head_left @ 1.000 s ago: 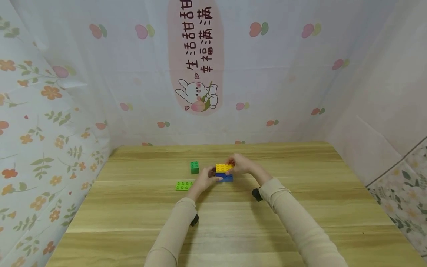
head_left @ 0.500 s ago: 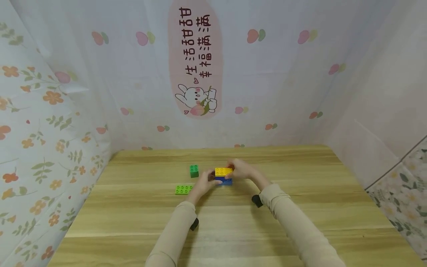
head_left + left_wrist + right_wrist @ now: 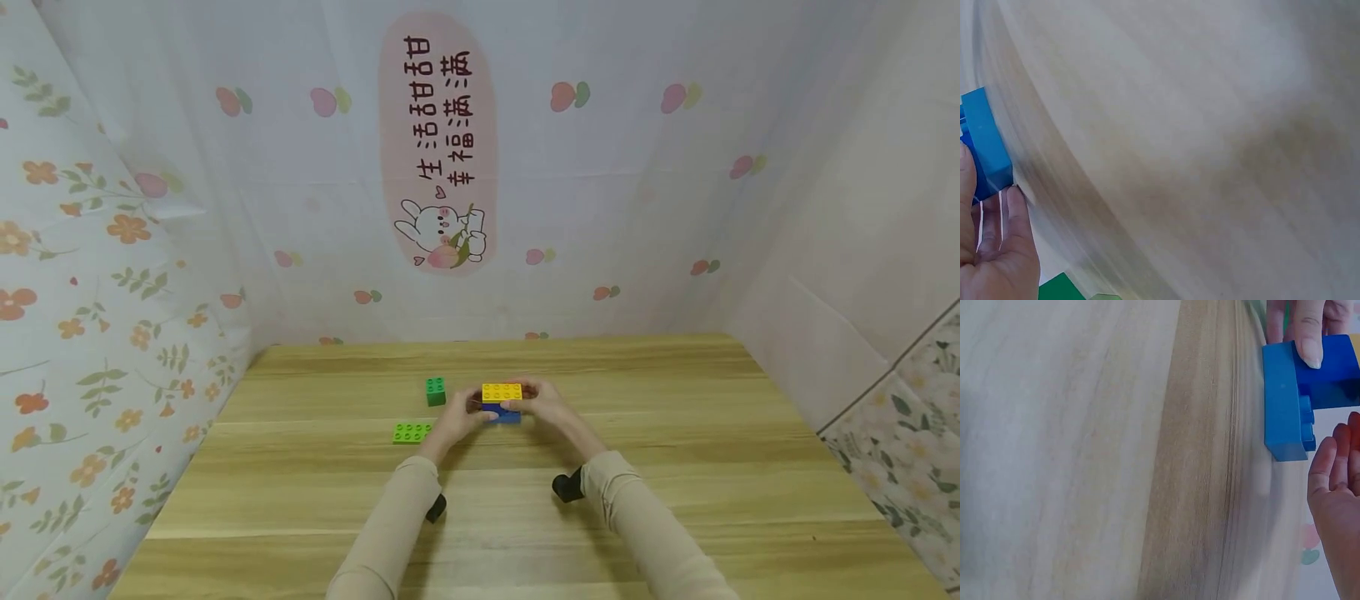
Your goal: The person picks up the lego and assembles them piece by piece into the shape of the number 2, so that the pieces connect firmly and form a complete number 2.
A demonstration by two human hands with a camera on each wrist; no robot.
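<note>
A yellow brick (image 3: 501, 392) tops a stack, over a dark blue brick (image 3: 1330, 369) and a lighter blue brick (image 3: 1282, 403) at the bottom. The left hand (image 3: 459, 418) grips the stack's left side; in the right wrist view its thumb lies on the dark blue brick. The right hand (image 3: 546, 406) holds the yellow brick at its right end, thumb along the front. In the right wrist view the fingers (image 3: 1322, 464) of the right hand are beside the lighter blue brick, whose studs show. The left wrist view shows the left hand (image 3: 1000, 250) around the blue bricks' end.
On the wooden table (image 3: 675, 517), a dark green brick (image 3: 436, 392) stands left of the stack, behind a light green brick (image 3: 411, 432) close to the left forearm. A patterned cloth (image 3: 600, 208) hangs behind the table.
The right hand has shifted slightly at the yellow brick's right end, its thumb now along the front and more of the brick's top showing. The left hand keeps its grip. The head view has tilted slightly upward.
</note>
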